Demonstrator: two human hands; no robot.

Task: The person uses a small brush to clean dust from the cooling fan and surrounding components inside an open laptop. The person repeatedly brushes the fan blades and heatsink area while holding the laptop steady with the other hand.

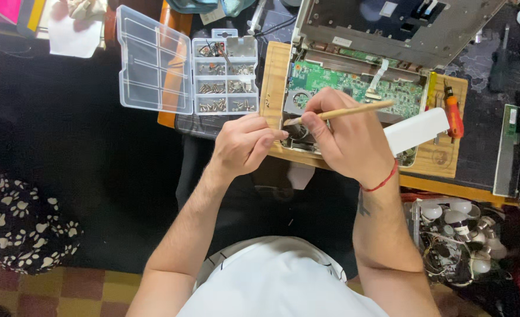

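Cluttered with parts, a wooden board (445, 158) carries an opened laptop (354, 88), its green circuit board exposed. A thin wooden-handled brush (345, 111) is pinched in the right hand (345, 138); the left hand (245, 144), loosely curled, is steadied against the chassis edge.

1. A dark table (483, 147) carries the work.
2. On it lies a wooden board (442, 158), with an opened laptop (354, 88) resting on the board, its green circuit board showing.
3. An orange screwdriver (453, 114) lies on the board's right part, beside the laptop.
4. A white block (418, 129) lies on the laptop's near right corner.
5. Left of the board sits a clear parts box (225, 76), lid (154, 58) swung open, screws in its compartments.
6. At the right edge of the table lies a green strip (510, 149).
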